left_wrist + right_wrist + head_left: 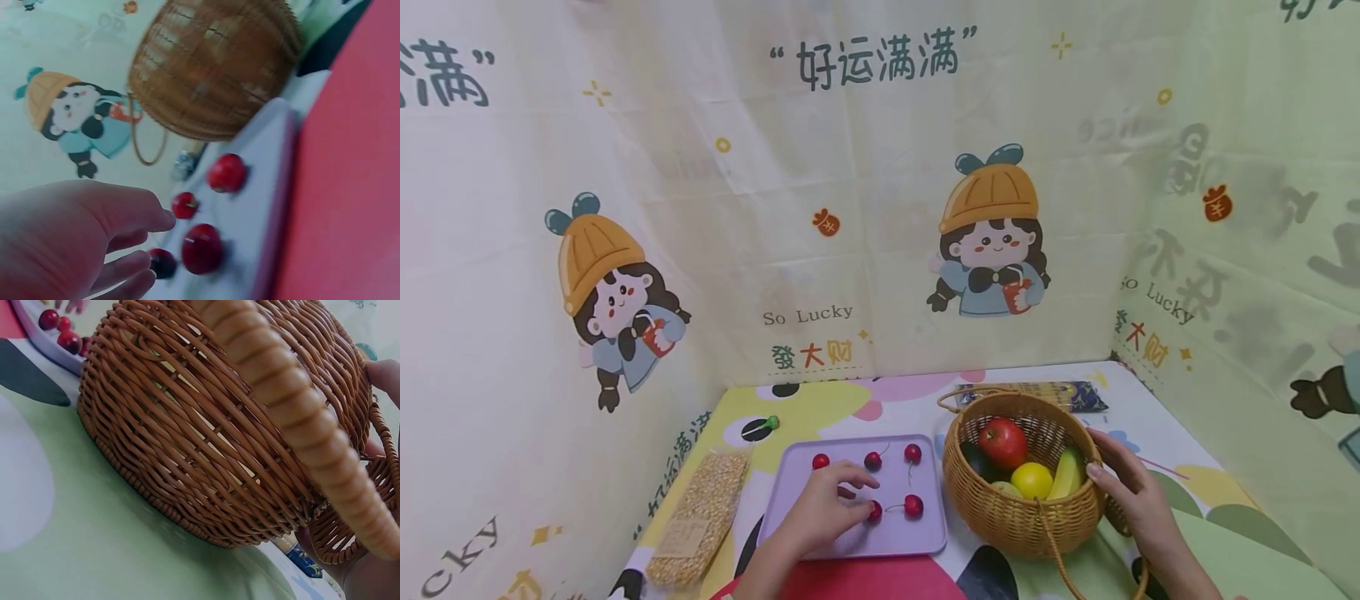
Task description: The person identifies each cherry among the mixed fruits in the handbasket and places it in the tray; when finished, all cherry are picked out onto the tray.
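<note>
My left hand [829, 506] hovers over a lavender tray [842, 546], its thumb and fingers apart with nothing between them. Several red cherries lie on the tray; the closest cherry [874, 511] is right by the thumb tip, and another cherry [913, 506] with a stem sits to its right. At the right, my right hand [1138, 500] grips the side of a wicker basket [1022, 533], thumb at the rim and fingers along the outside. Inside the basket are a red apple [1002, 443], a yellow lemon [1032, 480], a banana [1067, 473] and a dark green fruit [976, 458].
A clear bag of corn kernels [703, 517] lies left of the tray. Behind the tray is a small green broccoli-like piece [772, 422]. A long packet [1078, 395] lies behind the basket. Printed cloth walls [865, 250] enclose the table's back and sides.
</note>
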The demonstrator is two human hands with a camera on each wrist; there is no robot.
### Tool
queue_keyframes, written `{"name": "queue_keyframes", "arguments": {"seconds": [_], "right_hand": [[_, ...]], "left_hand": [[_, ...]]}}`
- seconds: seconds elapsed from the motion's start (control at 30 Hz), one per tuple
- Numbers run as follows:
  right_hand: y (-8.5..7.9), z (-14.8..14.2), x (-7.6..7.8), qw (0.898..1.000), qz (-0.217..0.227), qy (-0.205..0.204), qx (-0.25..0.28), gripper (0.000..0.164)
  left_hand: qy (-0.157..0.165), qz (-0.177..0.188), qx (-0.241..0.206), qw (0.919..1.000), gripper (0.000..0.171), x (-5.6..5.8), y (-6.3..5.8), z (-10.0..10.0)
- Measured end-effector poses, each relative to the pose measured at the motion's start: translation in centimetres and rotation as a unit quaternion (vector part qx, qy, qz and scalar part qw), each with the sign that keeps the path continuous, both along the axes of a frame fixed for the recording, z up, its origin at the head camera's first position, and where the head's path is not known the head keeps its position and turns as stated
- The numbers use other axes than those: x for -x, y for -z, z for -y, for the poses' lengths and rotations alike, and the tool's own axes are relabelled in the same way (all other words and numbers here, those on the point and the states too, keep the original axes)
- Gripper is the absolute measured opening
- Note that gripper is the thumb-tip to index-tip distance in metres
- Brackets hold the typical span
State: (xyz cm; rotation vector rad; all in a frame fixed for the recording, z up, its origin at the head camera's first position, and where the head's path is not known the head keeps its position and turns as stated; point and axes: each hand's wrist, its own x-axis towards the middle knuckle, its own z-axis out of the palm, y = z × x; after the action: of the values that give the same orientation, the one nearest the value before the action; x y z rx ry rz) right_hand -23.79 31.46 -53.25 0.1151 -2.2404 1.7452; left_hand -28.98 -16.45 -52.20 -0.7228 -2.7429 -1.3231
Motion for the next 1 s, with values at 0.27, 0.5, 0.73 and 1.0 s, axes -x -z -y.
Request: {"name": "queue_keyframes", "arguments": {"seconds": [0.27,0.5,0.73,1.0], "right_hand": [[0.1,-0.1,0.2,1.0,0.002,-0.008,0.006,0.059],[0.3,0.0,0.3,1.0,0.003,-0.003,0.006,0.06],[0.2,0.1,0.2,1.0,-0.005,-0.01,0.007,0.059],[0.1,0.0,0.2,1.0,-0.005,-0.008,0.01,0.059]], "left_hand": [[0.014,-0.023,-0.028,0.9992,0.026,0.6,-2.9,-1.7],[0.073,-0.028,-0.032,0.9964,0.03,1.0,-6.3,-6.3],[0.157,-0.067,-0.031,0.9849,0.027,0.7,-9.3,-11.6],[0.198,-0.08,0.009,0.9769,0.026,1.2,-10.6,-16.5]]}}
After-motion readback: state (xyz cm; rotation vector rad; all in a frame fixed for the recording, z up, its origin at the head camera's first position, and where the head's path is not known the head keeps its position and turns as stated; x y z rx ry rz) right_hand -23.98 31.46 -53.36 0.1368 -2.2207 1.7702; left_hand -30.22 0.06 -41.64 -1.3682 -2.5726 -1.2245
